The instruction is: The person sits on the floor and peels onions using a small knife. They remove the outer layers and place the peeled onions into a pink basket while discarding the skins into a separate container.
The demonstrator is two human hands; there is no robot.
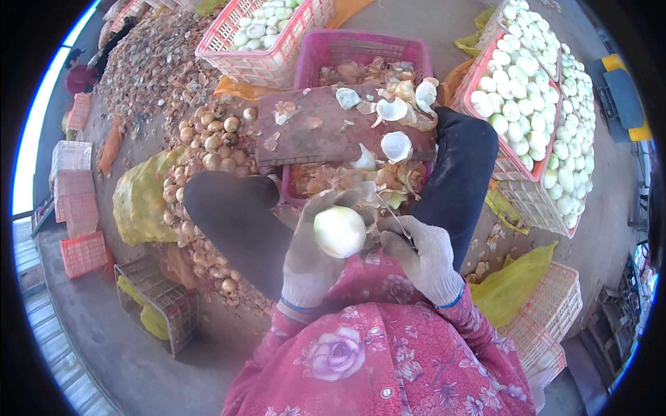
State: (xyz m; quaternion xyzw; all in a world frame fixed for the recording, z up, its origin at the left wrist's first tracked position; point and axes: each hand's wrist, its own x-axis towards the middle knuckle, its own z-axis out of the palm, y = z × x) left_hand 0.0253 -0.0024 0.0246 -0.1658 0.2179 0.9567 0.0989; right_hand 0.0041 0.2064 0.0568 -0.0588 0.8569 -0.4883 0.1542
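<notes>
My left hand (309,255), in a knitted work glove, holds a peeled white onion (340,232) above my lap. Close by on the right, my gloved right hand (424,255) grips a small knife (394,217), its thin blade pointing up and left. Before me a worn wooden board (317,130) lies across a pink plastic crate (364,39). Scraps of onion skin (392,110) are scattered over the board. More dry brown peelings (338,179) fill the crate on both sides of it. The knife's handle is mostly hidden in my fist.
Unpeeled onions (212,143) are heaped at my left, beside a yellow mesh sack (145,200). Crates of peeled onions (515,106) stand on the right, and another crate (247,65) is ahead. A large peelings heap (161,62) and a person (82,75) appear at far left.
</notes>
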